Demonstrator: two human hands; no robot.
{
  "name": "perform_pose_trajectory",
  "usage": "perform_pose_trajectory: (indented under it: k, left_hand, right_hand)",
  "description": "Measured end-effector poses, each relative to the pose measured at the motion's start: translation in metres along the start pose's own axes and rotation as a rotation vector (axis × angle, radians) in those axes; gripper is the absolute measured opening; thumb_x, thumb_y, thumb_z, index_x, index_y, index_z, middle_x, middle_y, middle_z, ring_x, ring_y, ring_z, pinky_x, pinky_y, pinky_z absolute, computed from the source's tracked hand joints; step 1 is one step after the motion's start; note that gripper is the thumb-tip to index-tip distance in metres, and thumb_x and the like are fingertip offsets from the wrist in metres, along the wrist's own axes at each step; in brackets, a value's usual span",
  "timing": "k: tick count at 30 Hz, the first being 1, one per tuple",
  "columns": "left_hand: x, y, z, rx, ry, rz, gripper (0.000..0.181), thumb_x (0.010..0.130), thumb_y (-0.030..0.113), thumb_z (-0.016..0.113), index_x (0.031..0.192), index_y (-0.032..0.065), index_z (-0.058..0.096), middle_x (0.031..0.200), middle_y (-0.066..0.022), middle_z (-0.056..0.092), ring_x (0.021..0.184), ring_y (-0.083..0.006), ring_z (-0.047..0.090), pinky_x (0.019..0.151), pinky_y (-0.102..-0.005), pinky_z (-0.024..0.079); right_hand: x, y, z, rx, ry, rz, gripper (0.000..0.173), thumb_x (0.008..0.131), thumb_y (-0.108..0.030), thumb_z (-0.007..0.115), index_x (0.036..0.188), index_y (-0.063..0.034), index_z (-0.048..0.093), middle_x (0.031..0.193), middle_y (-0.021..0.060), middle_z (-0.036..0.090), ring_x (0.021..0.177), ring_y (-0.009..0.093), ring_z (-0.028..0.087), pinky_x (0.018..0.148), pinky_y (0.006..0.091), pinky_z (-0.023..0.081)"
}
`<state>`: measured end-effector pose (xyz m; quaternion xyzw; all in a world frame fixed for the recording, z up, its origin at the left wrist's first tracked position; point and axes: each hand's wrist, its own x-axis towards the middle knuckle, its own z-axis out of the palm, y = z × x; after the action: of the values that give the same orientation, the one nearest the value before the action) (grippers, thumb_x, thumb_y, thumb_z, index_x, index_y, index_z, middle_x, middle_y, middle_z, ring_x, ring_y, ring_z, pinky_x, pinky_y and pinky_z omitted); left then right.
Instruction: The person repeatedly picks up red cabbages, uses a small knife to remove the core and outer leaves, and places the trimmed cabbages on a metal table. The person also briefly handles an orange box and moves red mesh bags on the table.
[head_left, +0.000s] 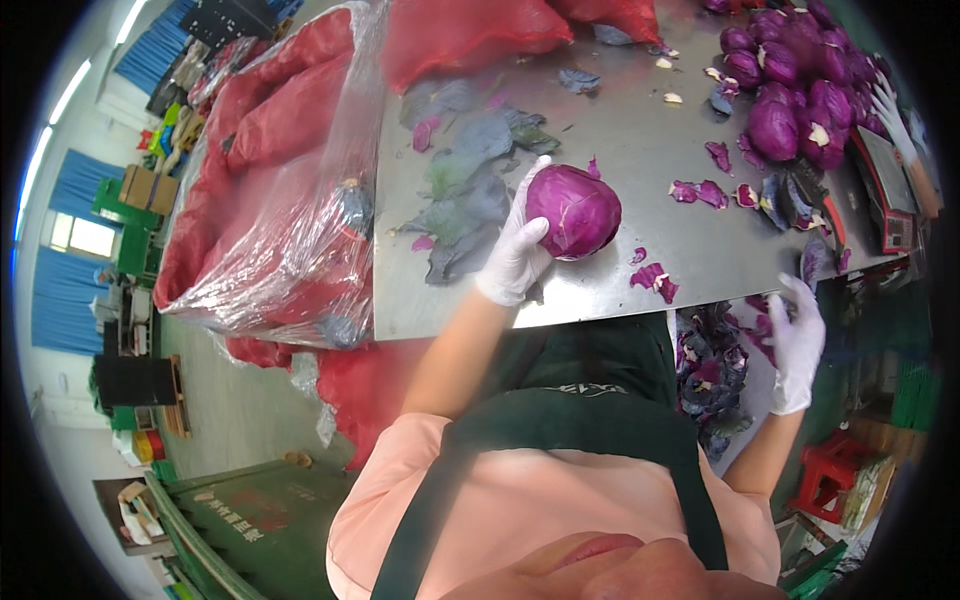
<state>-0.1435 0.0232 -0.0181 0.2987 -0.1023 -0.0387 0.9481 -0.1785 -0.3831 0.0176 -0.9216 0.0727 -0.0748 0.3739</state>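
A round red cabbage (574, 213) with a glossy purple skin is in my white-gloved left hand (520, 244). That hand grips it from its left side, thumb across the front, above the metal table (480, 315). My right hand (796, 341), also gloved, is off the table's front edge, with its fingers apart and nothing seen in them. Below and beside it, a container of discarded dark cabbage leaves (709, 375) stands against the table. A purple leaf piece (760, 330) shows just left of the right hand's fingers; whether they touch cannot be told.
Loose outer leaves (469, 187) lie left on the table. A heap of red cabbages (787, 90), a knife with a red handle (834, 217) and a scale (889, 184) are at right, near another person's gloved hand (889, 112). Red mesh sacks (292, 127) stand left.
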Motion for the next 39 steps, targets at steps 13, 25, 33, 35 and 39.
perform_pose_trajectory:
  k: [13,25,33,35,39]
  left_hand:
    - [0.013,-0.016,0.023,1.119,-0.048,-0.196,0.118,0.075,0.025,0.087,0.161,0.0077,0.008,0.145,-0.0252,0.047,0.129,-0.035,0.057,0.109,-0.0389,0.045]
    - [0.049,-0.044,0.015,1.719,0.078,-0.028,0.109,0.067,0.039,0.092,0.146,-0.0085,0.035,0.137,-0.0281,0.049,0.13,-0.0373,0.051,0.11,-0.042,0.042]
    - [0.071,-0.041,0.023,1.801,0.013,-0.099,0.093,0.064,0.041,0.089,0.131,-0.007,0.048,0.12,-0.0268,0.057,0.115,-0.0411,0.056,0.1,-0.045,0.046]
    - [0.07,-0.046,0.033,1.845,-0.06,-0.117,0.104,0.063,0.043,0.089,0.14,-0.009,0.041,0.128,-0.0291,0.052,0.123,-0.0421,0.051,0.106,-0.0428,0.043]
    - [0.066,-0.024,0.008,1.59,-0.267,-0.062,0.109,0.063,0.025,0.093,0.147,-0.0067,0.031,0.137,-0.0244,0.047,0.132,-0.0357,0.048,0.114,-0.0392,0.038]
  right_hand:
    - [0.032,-0.107,0.144,0.704,-0.628,-0.045,0.078,0.085,-0.034,0.079,0.15,-0.0072,0.045,0.142,0.0212,0.057,0.118,0.025,0.063,0.101,0.035,0.05]
    - [0.034,-0.107,0.143,-0.163,-0.432,-0.326,0.089,0.089,-0.003,0.056,0.161,-0.032,0.014,0.134,0.0221,0.059,0.101,0.046,0.064,0.089,0.0513,0.053]
    - [0.08,-0.121,0.153,-0.376,-0.388,-0.342,0.055,0.092,-0.004,0.053,0.146,-0.0124,0.049,0.106,0.0248,0.069,0.095,0.042,0.068,0.085,0.0513,0.053]
    - [0.122,-0.077,0.158,0.13,-0.353,-0.582,0.041,0.086,-0.001,0.059,0.127,-0.0079,0.062,0.095,0.0197,0.071,0.081,0.032,0.071,0.071,0.042,0.055]
    - [0.151,-0.04,0.131,0.698,-0.554,0.374,0.058,0.073,0.005,0.07,0.128,-0.0085,0.058,0.067,0.0016,0.058,0.038,0.008,0.04,0.035,0.027,0.032]
